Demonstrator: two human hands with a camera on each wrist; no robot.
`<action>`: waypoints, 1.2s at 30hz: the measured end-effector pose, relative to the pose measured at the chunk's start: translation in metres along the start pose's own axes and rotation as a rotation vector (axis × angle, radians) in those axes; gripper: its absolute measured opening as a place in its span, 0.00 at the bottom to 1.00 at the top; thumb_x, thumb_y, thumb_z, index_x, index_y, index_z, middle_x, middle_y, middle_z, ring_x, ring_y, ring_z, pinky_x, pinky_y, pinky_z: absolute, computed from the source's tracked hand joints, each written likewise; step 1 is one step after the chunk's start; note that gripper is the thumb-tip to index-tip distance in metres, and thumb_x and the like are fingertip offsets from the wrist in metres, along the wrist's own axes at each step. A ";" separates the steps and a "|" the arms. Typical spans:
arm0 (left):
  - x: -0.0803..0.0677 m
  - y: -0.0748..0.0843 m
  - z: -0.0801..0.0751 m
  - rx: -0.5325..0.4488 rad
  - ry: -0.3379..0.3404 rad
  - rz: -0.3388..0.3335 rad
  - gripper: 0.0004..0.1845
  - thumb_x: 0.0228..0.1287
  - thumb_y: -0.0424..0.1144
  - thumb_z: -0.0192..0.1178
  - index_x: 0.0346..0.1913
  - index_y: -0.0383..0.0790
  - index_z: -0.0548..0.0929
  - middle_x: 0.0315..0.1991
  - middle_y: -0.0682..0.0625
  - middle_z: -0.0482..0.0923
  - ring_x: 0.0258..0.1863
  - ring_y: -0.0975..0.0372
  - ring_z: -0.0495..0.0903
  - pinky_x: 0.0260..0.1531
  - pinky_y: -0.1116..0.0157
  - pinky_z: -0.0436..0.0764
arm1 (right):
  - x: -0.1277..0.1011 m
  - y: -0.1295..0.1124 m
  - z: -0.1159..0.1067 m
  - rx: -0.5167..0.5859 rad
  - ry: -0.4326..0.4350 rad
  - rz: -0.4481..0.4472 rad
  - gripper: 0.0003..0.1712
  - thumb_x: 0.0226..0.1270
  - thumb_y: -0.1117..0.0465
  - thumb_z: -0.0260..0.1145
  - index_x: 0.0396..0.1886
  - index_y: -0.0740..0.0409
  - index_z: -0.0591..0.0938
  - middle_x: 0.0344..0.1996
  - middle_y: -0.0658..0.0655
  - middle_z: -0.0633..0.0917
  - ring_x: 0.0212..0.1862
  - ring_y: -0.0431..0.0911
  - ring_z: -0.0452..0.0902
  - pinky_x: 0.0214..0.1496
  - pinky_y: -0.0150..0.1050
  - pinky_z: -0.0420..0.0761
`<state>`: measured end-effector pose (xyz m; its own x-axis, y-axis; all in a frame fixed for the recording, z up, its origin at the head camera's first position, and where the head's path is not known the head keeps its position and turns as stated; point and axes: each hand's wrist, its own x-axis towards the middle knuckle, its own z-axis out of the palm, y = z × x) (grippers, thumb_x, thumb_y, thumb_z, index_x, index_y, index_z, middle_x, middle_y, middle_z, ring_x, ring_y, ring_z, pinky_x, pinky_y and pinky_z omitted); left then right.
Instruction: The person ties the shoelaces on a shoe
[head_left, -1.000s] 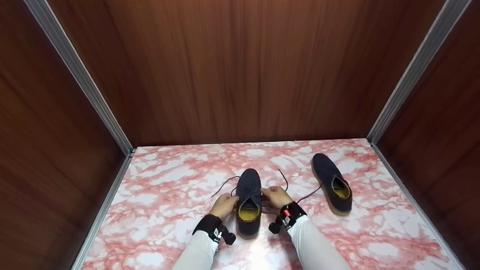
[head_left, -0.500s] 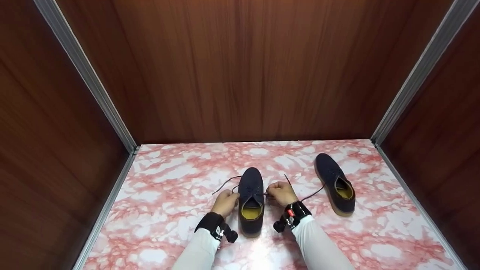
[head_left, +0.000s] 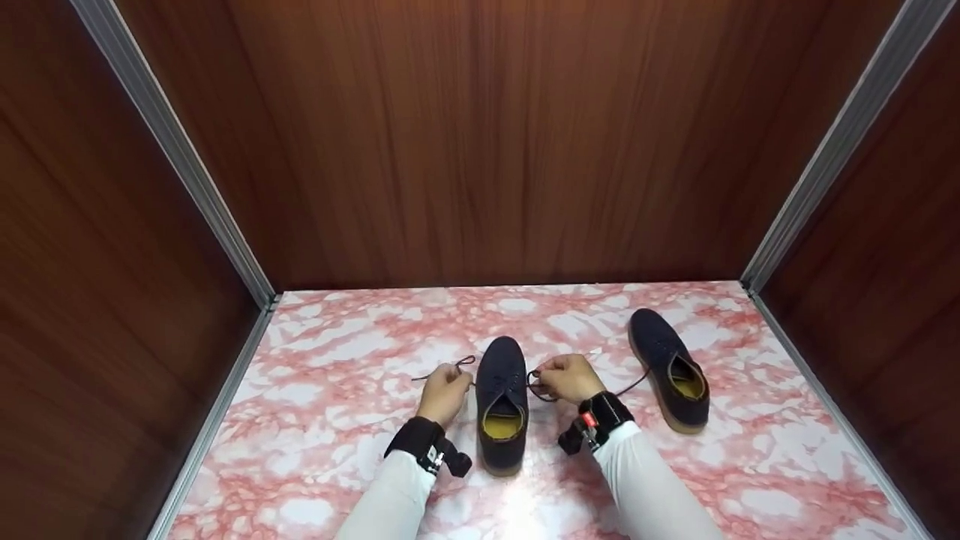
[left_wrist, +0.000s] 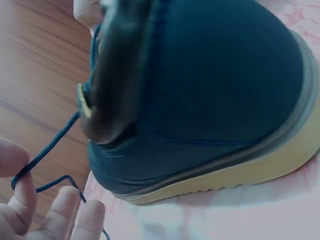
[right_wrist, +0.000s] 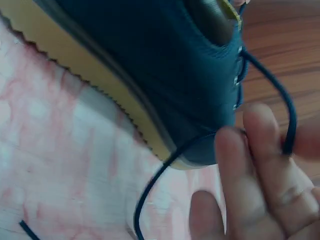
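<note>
We see a dark blue lace-up shoe (head_left: 502, 397) standing upright near the middle of the pink-marbled floor panel (head_left: 315, 420), toe toward the far wooden wall (head_left: 510, 142). Our left hand (head_left: 444, 393) sits just beside the shoe's left flank, fingers curled, pinching one lace end (head_left: 442, 368) that loops over a fingertip in the left wrist view. Our right hand (head_left: 570, 377) sits just beside the right flank, fingers bent around the other lace end (head_left: 537, 384), which the right wrist view shows running from the eyelets across the fingers (right_wrist: 265, 165). A second shoe (head_left: 670, 369) rests toward the panel's right edge, well apart from the first, its own lace (head_left: 634, 383) trailing toward our right wrist. Black straps wrap both wrists above white sleeves (head_left: 645, 487).
</note>
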<state>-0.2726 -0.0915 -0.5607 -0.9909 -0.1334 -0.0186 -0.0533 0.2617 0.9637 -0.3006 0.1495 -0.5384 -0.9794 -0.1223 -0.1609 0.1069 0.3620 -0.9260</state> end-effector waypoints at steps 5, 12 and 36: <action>0.001 0.007 0.000 -0.040 0.016 0.027 0.05 0.67 0.34 0.61 0.35 0.36 0.77 0.35 0.40 0.87 0.39 0.51 0.87 0.44 0.64 0.80 | -0.001 -0.002 -0.001 0.149 -0.014 0.043 0.06 0.71 0.65 0.63 0.35 0.61 0.83 0.30 0.56 0.92 0.29 0.40 0.87 0.31 0.31 0.83; 0.005 0.019 0.005 -0.208 -0.007 0.061 0.02 0.69 0.30 0.56 0.40 0.33 0.76 0.40 0.35 0.90 0.44 0.44 0.90 0.55 0.58 0.85 | -0.003 -0.014 -0.001 0.374 -0.024 0.032 0.11 0.74 0.65 0.61 0.28 0.54 0.77 0.28 0.52 0.86 0.29 0.41 0.84 0.35 0.33 0.84; 0.006 0.084 0.023 -0.114 -0.150 0.265 0.08 0.74 0.30 0.57 0.47 0.25 0.79 0.37 0.34 0.88 0.43 0.42 0.90 0.43 0.68 0.84 | -0.012 -0.053 -0.025 0.515 0.114 -0.158 0.12 0.77 0.66 0.58 0.29 0.55 0.76 0.33 0.53 0.85 0.36 0.43 0.83 0.42 0.38 0.85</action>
<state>-0.2861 -0.0484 -0.4865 -0.9760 0.0702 0.2062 0.2151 0.1588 0.9636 -0.2991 0.1549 -0.4787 -0.9996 -0.0275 0.0048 -0.0005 -0.1548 -0.9879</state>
